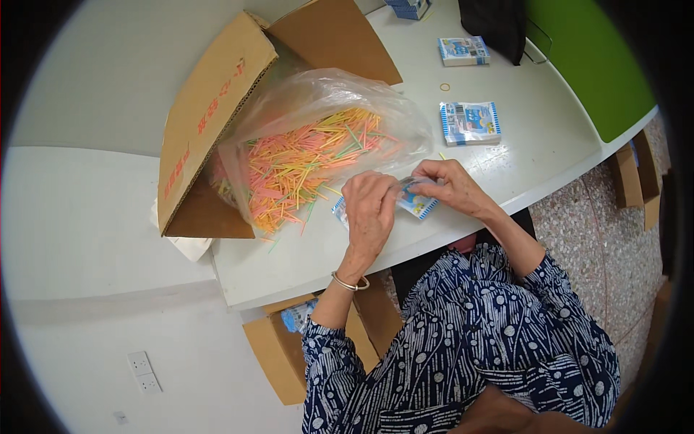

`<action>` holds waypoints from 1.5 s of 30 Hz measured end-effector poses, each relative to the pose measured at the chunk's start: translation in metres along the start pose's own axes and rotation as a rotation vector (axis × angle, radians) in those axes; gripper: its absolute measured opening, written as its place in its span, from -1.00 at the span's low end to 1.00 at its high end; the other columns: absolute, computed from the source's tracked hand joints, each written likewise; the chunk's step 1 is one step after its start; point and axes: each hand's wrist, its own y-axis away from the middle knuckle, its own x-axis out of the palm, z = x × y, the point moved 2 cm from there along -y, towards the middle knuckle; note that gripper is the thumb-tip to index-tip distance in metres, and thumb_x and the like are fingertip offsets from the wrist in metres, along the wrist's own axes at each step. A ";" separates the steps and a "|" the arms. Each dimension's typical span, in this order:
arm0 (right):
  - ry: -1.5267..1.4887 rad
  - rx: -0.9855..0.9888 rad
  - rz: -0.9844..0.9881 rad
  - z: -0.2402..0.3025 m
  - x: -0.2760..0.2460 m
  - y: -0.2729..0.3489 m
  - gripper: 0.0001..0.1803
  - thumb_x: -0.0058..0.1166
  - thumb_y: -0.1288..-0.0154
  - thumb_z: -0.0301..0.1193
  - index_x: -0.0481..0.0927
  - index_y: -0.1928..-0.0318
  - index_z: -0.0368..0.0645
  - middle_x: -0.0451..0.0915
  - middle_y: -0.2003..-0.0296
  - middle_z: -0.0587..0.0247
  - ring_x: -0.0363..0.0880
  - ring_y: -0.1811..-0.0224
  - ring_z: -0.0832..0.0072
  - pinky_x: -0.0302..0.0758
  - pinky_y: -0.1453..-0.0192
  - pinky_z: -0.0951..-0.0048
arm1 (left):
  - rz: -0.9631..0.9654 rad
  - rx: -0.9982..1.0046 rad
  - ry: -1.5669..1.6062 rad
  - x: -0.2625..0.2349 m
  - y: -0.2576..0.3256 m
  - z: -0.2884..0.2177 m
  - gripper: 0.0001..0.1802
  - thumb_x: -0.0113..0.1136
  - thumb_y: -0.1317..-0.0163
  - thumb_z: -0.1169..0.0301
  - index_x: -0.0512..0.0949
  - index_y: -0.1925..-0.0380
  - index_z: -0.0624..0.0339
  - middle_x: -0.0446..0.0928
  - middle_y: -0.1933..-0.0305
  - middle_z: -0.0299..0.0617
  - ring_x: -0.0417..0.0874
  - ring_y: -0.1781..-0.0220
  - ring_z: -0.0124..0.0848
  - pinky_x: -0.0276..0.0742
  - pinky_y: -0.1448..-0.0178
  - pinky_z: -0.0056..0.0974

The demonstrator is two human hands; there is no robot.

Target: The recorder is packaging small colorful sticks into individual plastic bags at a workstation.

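My left hand (pixel 370 210) and my right hand (pixel 452 186) meet over a small blue-and-white printed packet (pixel 418 204) that both grip just above the white table (pixel 325 253). A bracelet circles my left wrist. Just left of my hands a clear plastic bag (pixel 318 137) spills out of a tipped cardboard box (pixel 217 108). The bag is full of thin coloured sticks (pixel 303 166) in pink, yellow, orange and green. A few loose sticks lie on the table by the bag's mouth.
Two more flat blue-and-white packets (pixel 470 123) (pixel 463 50) lie farther out on the table, with a rubber band (pixel 444 87) between them. A black bag (pixel 495 25) and a green panel (pixel 589 65) sit at the far right. Cardboard boxes (pixel 282 354) stand under the table.
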 end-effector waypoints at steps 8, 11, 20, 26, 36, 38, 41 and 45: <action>0.040 0.031 0.011 0.002 0.000 0.000 -0.79 0.13 -0.17 -0.42 0.53 0.43 -0.36 0.44 0.64 0.24 0.28 0.55 0.67 0.29 0.45 0.53 | -0.016 -0.046 0.040 0.006 0.001 0.014 -0.89 0.17 -0.08 0.49 0.59 0.38 0.26 0.54 0.37 -0.17 0.49 0.17 -0.27 0.25 -0.06 -0.21; 0.056 -0.005 0.039 -0.002 0.001 -0.002 -0.76 0.14 -0.19 -0.38 0.52 0.42 -0.36 0.43 0.64 0.20 0.30 0.57 0.61 0.27 0.46 0.48 | 0.006 -0.066 0.047 0.005 0.001 0.018 -0.88 0.15 -0.09 0.47 0.58 0.39 0.28 0.52 0.39 -0.16 0.47 0.17 -0.27 0.23 -0.04 -0.20; 0.118 -0.082 0.004 0.005 0.005 -0.009 -0.75 0.10 -0.22 -0.35 0.53 0.40 -0.35 0.45 0.64 0.11 0.33 0.60 0.48 0.34 0.43 0.41 | 0.003 -0.073 0.047 0.003 -0.001 0.020 -0.88 0.13 -0.14 0.46 0.55 0.37 0.31 0.49 0.37 -0.13 0.46 0.21 -0.23 0.25 0.00 -0.20; 0.218 -0.100 0.044 0.006 0.010 -0.015 -0.71 0.07 -0.24 -0.33 0.48 0.46 -0.35 0.45 0.60 -0.01 0.37 0.58 0.23 0.34 0.42 0.30 | 0.016 -0.054 -0.003 0.002 0.002 0.030 -0.88 0.11 -0.18 0.46 0.51 0.34 0.30 0.48 0.32 -0.10 0.44 0.21 -0.18 0.29 0.05 -0.19; 0.374 -0.230 0.017 -0.026 0.013 -0.017 -0.69 0.01 -0.28 -0.37 0.39 0.53 -0.34 0.40 0.58 -0.03 0.37 0.50 0.06 0.30 0.38 0.19 | 0.089 0.046 -0.276 -0.024 -0.080 0.109 -0.72 0.07 -0.13 0.35 0.54 0.19 0.25 0.52 0.12 0.01 0.38 -0.06 0.00 0.19 -0.17 -0.02; 0.413 -0.309 0.017 -0.023 0.022 -0.018 -0.69 -0.01 -0.28 -0.36 0.39 0.54 -0.33 0.41 0.58 -0.04 0.39 0.48 0.02 0.31 0.37 0.14 | 0.044 0.259 -0.576 -0.027 -0.091 0.132 -0.64 0.04 -0.14 0.41 0.48 0.04 0.22 0.47 -0.01 0.06 0.40 -0.06 0.07 0.22 -0.21 0.02; 0.413 -0.334 0.030 -0.018 0.027 -0.019 -0.69 -0.02 -0.29 -0.36 0.40 0.54 -0.32 0.41 0.58 -0.03 0.41 0.46 0.01 0.33 0.34 0.14 | 0.178 0.213 -0.609 -0.017 -0.100 0.179 -0.58 0.03 -0.07 0.44 0.45 0.01 0.28 0.46 0.01 0.15 0.40 -0.07 0.12 0.24 -0.20 0.10; 0.385 -0.259 0.032 -0.030 0.018 -0.018 -0.69 0.00 -0.27 -0.35 0.41 0.54 -0.33 0.43 0.57 -0.02 0.40 0.45 0.06 0.33 0.31 0.17 | 0.201 0.242 -0.625 0.010 -0.117 0.172 -0.59 0.03 -0.01 0.48 0.45 0.07 0.34 0.47 0.07 0.22 0.43 -0.03 0.15 0.31 -0.13 0.11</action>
